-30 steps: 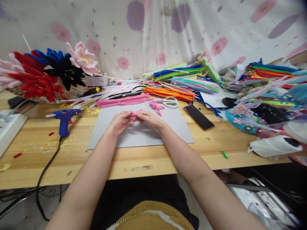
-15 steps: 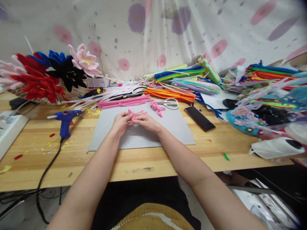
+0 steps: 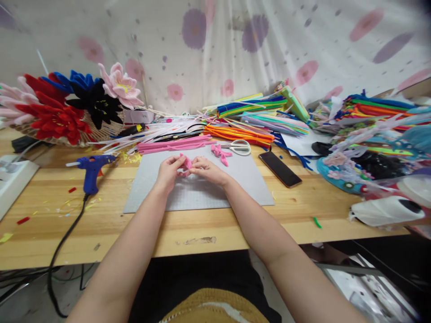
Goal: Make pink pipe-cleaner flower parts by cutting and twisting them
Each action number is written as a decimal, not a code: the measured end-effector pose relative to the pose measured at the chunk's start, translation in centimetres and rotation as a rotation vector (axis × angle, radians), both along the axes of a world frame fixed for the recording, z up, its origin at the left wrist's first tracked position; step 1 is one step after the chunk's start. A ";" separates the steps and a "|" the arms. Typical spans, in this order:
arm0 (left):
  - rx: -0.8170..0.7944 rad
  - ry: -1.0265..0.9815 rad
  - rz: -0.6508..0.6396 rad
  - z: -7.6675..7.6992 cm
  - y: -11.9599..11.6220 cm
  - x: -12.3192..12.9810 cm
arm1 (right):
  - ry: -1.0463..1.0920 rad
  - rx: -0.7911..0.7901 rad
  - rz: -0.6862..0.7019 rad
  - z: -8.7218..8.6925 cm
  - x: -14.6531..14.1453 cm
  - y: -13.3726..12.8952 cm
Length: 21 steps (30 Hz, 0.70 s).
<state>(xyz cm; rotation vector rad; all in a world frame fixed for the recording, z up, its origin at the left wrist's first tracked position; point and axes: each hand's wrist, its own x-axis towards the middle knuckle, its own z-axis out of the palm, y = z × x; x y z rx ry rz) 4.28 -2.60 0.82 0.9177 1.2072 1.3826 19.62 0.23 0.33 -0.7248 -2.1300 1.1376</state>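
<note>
Over the grey cutting mat (image 3: 198,197), both of my hands hold one piece of bent pink pipe cleaner (image 3: 186,162). My left hand (image 3: 170,172) grips its left side between thumb and fingers. My right hand (image 3: 208,170) pinches its right side, fingertips close to the left ones. Part of the piece is hidden behind the fingers. A finished-looking pink pipe-cleaner bow (image 3: 221,154) lies on the mat just beyond my right hand. White-handled scissors (image 3: 241,147) rest beside it at the mat's far edge.
Pink pipe cleaners (image 3: 168,145) lie along the mat's back edge, with orange ones (image 3: 239,135) to their right. A blue glue gun (image 3: 91,172) stands left, its cord trailing off the table. A phone (image 3: 280,168) and a white thread spool (image 3: 385,209) are right. Fuzzy flowers (image 3: 57,117) stand back left.
The pink strands that pointed right above my right hand are no longer seen there. The pink piece now looks more folded and upright between my fingertips. The view has shifted slightly.
</note>
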 end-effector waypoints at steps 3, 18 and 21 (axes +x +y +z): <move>0.144 0.194 0.089 -0.4 0.2 -0.1 | 0.030 -0.119 0.012 -0.1 0.1 0.2; 0.197 0.424 -0.073 -1.1 0.0 0.3 | 0.153 -0.345 -0.202 -0.9 -0.8 0.0; 0.254 0.527 -0.050 -1.1 0.1 0.1 | 0.160 -0.352 -0.208 -0.9 -0.7 0.1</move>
